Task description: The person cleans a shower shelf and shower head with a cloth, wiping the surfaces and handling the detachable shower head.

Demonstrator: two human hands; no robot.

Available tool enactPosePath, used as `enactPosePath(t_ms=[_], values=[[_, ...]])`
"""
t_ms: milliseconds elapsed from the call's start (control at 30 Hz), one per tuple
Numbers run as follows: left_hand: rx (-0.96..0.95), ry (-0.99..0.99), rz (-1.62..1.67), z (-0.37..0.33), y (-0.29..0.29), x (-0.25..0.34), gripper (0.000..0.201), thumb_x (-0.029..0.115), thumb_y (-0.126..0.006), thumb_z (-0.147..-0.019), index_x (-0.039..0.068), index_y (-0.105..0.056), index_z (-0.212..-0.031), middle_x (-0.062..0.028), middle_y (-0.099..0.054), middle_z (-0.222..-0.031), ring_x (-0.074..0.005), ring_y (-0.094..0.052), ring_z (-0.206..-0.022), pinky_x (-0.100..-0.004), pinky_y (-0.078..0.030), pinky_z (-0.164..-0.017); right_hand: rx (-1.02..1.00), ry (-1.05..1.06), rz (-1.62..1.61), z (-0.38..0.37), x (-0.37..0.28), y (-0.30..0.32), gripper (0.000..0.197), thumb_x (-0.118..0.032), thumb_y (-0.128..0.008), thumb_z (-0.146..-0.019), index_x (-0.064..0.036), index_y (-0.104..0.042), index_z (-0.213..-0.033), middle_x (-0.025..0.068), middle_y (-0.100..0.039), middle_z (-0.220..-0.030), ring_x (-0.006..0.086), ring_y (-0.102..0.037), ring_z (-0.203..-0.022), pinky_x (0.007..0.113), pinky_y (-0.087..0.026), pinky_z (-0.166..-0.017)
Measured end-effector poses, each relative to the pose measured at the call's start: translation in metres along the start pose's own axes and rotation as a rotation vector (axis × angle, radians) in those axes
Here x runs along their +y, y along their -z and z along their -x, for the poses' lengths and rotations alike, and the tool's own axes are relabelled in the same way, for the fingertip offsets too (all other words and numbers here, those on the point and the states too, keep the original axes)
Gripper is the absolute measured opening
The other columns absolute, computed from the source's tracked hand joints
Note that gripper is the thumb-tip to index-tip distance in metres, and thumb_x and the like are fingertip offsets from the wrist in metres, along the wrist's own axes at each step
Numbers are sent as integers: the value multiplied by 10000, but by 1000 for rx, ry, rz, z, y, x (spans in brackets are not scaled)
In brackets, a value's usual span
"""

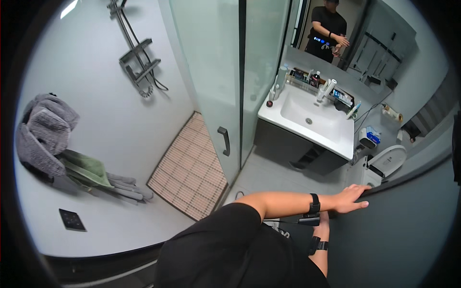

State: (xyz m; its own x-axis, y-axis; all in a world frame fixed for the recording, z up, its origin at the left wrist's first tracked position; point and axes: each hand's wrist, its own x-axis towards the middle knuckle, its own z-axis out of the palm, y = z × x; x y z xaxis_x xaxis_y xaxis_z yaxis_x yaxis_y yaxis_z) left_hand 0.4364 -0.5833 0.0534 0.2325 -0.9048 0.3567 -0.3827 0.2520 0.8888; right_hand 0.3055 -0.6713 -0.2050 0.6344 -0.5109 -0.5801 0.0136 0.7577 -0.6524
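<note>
Your left hand (349, 199), right of centre in the lower half of the frame, is spread open with the thumb apart, its fingers laid on the edge of the dark grey door panel (398, 235) and grasping nothing. Your right hand (324, 220) sits just below it, mostly hidden behind your left forearm; you cannot tell how far it is closed or whether it holds anything. The door panel fills the lower right. Beyond its edge, the toilet (387, 162) stands at right, the white sink (343, 140) at upper right.
</note>
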Motion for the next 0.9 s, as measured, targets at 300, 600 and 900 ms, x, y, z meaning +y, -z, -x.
enactPosePath(t_ms=[300,600,900], values=[[-335,-39,245,-53,5,-39,863,592,-592,-1058,69,-290,-1676,-308,-530,-1534,-478,-450,-1455,-541,-362,-1221,150,-81,262,-18,-45,-83,336,-352,-659,-1038,-101,-664,-1261,82,-721,-1170,241,-701,-975,432,-584,-846],[-459,-224,260,4,77,-52,673,452,-669,-1056,23,-528,-1555,-237,-722,-1324,-391,-682,-1245,-458,-520,-1057,51,-223,428,-64,-33,-218,423,-271,-648,-872,-154,-628,-1278,73,-649,-1039,260,-611,-835,421,-538,-791],[-60,269,506,207,191,-75,269,220,-674,-1079,-21,-727,-1187,-79,-793,-1079,-162,-735,-1004,-340,-572,-936,-468,-273,1148,-123,50,-316,668,96,-703,-909,-133,-457,-1486,125,-613,-1127,243,-687,-911,403,-621,-743]])
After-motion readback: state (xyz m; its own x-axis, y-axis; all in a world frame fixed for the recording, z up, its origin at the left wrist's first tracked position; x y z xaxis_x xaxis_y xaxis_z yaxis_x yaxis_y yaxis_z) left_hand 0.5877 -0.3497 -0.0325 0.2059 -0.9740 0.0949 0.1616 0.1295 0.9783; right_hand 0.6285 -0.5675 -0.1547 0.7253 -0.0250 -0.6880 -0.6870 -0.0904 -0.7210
